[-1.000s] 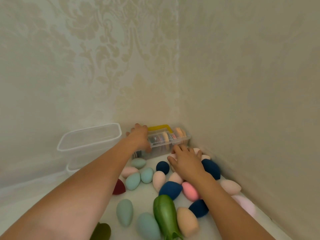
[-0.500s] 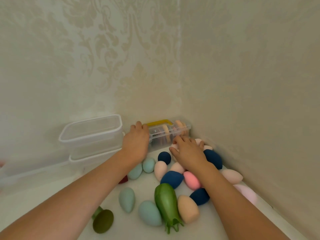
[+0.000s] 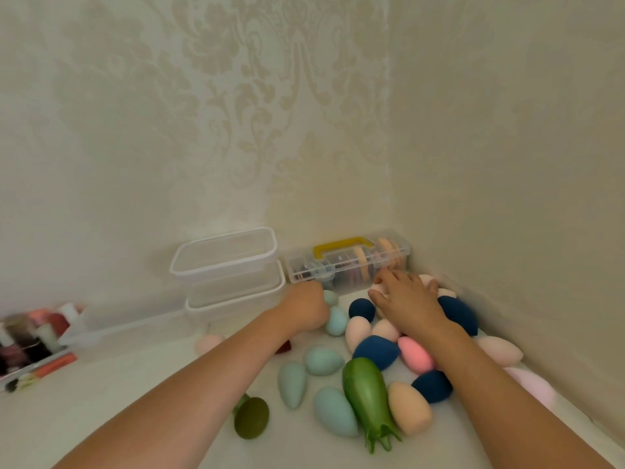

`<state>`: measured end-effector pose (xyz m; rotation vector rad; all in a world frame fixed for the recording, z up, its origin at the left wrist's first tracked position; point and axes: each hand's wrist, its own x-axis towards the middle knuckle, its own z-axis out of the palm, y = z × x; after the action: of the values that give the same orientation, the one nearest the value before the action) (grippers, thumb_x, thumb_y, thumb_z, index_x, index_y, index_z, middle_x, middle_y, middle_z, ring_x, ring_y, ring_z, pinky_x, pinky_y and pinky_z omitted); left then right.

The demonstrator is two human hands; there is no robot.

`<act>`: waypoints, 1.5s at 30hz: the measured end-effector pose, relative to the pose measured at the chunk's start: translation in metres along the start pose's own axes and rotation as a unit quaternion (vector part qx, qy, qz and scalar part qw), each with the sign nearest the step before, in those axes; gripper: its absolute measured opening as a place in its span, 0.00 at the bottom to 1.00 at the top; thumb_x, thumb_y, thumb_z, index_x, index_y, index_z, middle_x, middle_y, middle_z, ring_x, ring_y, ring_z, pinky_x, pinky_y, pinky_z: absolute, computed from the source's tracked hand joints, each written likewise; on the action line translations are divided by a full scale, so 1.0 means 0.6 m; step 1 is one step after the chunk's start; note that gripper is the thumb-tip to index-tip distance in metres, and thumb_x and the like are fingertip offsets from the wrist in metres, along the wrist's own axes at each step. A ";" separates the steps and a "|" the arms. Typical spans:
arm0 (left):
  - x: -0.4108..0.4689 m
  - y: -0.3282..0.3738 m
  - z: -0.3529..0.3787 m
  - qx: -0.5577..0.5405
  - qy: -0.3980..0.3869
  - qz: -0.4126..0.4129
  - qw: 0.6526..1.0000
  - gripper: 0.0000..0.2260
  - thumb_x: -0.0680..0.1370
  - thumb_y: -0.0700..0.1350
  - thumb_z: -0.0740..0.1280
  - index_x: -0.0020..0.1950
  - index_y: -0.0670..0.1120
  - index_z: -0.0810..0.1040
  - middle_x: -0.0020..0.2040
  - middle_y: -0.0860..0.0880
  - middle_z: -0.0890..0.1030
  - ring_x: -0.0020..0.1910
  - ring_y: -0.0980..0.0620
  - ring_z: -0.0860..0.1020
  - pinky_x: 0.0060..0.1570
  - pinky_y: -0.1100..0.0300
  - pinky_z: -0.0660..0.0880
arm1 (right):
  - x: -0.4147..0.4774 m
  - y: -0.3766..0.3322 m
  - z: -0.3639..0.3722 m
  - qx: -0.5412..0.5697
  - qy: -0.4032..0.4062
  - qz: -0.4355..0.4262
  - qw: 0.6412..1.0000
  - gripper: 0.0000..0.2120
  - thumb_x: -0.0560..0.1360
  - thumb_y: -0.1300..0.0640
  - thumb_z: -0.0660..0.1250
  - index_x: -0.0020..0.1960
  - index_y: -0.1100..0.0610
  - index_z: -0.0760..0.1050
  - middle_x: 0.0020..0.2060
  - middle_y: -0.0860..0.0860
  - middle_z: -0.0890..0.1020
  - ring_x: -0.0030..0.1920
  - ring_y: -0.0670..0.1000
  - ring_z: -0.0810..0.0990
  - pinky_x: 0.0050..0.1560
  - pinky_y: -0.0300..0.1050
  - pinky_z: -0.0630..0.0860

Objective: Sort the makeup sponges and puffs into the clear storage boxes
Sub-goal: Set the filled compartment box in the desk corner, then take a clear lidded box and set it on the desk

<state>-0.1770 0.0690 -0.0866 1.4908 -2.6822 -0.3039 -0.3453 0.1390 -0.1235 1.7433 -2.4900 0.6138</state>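
Note:
Egg-shaped makeup sponges in teal (image 3: 334,411), navy (image 3: 375,350), pink (image 3: 416,355) and beige (image 3: 409,407) lie heaped on the white surface in the corner. A shut clear case with a yellow handle (image 3: 343,243) stands against the wall with round puffs (image 3: 360,262) inside. Two empty clear boxes (image 3: 225,262) are stacked left of it. My left hand (image 3: 306,309) has its fingers curled downward with the tips hidden, and a small teal sponge (image 3: 330,297) peeks out beside it. My right hand (image 3: 407,301) rests flat with spread fingers on the pile, touching a pale pink sponge (image 3: 377,286).
A green eggplant-shaped item (image 3: 367,390) lies among the near sponges, and an olive sponge (image 3: 252,418) sits apart to the left. A clear tray of bottles and brushes (image 3: 37,333) stands at the far left. Patterned walls close off the back and the right side.
My left hand has drawn back from the handled case down to the teal sponges. The view has shifted, so the stacked boxes and left tray now show. My right hand has barely moved.

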 end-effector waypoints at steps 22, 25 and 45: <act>-0.144 -0.207 -0.112 -0.034 0.307 0.012 0.951 0.21 0.74 0.40 0.68 0.67 0.47 0.71 0.69 0.45 0.65 0.68 0.45 0.64 0.65 0.56 0.64 | -0.061 -0.120 -0.074 0.097 -0.009 -0.035 0.995 0.12 0.78 0.50 0.61 0.54 0.54 0.78 0.52 0.52 0.82 0.54 0.53 0.78 0.61 0.51 0.70; -0.140 -0.232 -0.110 -0.048 0.256 -0.008 0.965 0.25 0.74 0.40 0.68 0.70 0.48 0.68 0.69 0.44 0.65 0.68 0.44 0.64 0.64 0.54 0.65 | -0.111 -0.189 -0.072 0.068 -0.031 -0.048 0.996 0.16 0.78 0.46 0.61 0.59 0.56 0.72 0.53 0.53 0.80 0.54 0.55 0.77 0.55 0.47 0.71; -0.213 -0.238 -0.123 -0.072 0.444 0.084 0.889 0.14 0.71 0.41 0.73 0.53 0.42 0.74 0.48 0.49 0.72 0.48 0.51 0.69 0.46 0.61 0.64 | -0.154 -0.221 -0.041 0.253 0.071 -0.044 0.964 0.29 0.77 0.44 0.62 0.73 0.50 0.56 0.69 0.48 0.70 0.66 0.49 0.71 0.59 0.41 0.69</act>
<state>0.0209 0.0929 -0.0369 0.9820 -1.9589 0.1648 -0.1955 0.1916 -0.0856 1.8520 -2.2760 1.4103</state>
